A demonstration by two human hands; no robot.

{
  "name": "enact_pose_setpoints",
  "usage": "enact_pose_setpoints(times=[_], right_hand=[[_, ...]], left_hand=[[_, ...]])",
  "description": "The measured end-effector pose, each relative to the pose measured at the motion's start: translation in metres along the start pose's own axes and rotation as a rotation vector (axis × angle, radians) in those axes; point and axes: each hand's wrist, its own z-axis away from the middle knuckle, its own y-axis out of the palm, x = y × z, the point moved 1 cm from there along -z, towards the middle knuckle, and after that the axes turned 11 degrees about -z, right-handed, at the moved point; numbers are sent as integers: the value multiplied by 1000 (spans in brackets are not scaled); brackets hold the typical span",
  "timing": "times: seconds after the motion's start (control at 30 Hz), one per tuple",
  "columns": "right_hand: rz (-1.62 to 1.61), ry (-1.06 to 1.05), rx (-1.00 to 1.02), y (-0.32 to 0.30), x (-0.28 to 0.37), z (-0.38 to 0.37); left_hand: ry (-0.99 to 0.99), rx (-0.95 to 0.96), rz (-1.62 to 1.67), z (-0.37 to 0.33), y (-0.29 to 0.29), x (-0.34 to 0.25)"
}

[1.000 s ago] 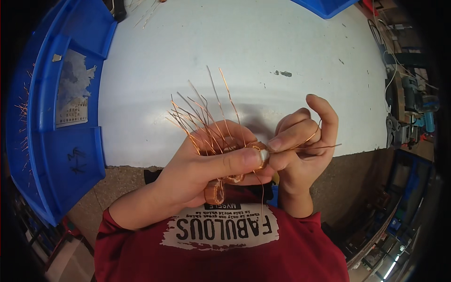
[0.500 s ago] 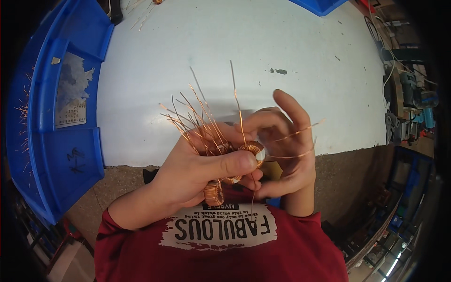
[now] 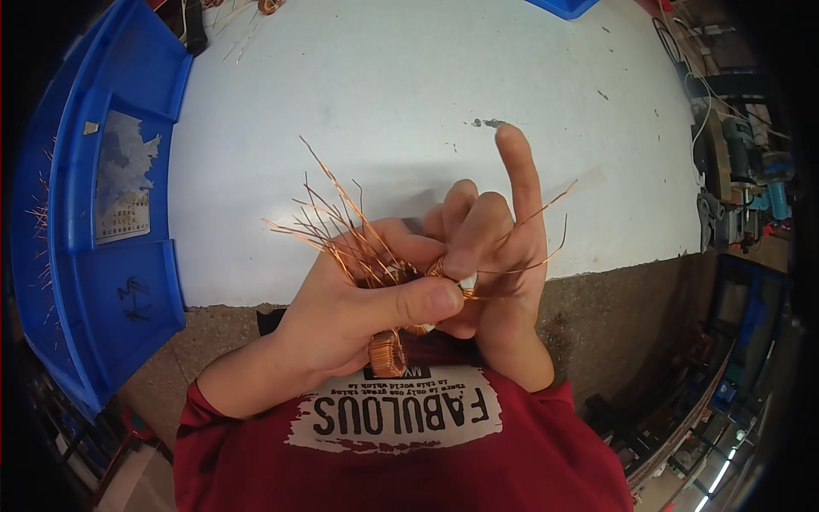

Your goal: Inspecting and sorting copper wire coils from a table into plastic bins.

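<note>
Copper-wound coil [image 3: 388, 352] held above the near edge of the white desk [image 3: 384, 94], close to the chest. The left hand [image 3: 358, 303] is closed around the coil, thumb pressed across it, with a spray of loose copper wire ends [image 3: 328, 222] fanning up and left of the coil. The right hand [image 3: 490, 256] pinches one wire lead [image 3: 546, 205] just right of the coil, three fingers curled, the index finger raised straight. As a judgement, the winding looks largely complete: the turns sit tight on the core, while many leads remain free, unsorted and untrimmed. A long blue bin [image 3: 94, 222] lies well left of the coil along the desk's edge. Small copper scraps [image 3: 256, 8] rest far beyond the coil, near the desk's far side. Tools and cables [image 3: 742, 179] crowd a workshop bench well to the right of the coil; bare floor shows below the desk edge.
</note>
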Motion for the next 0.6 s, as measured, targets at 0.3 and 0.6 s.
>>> enact_pose_setpoints(times=[0.3, 0.6], right_hand=[[157, 114, -152, 15, 7, 9], [516, 495, 146, -6, 33, -5]], left_hand=[[63, -43, -71, 11, 9, -6], [124, -22, -399, -11, 13, 8]])
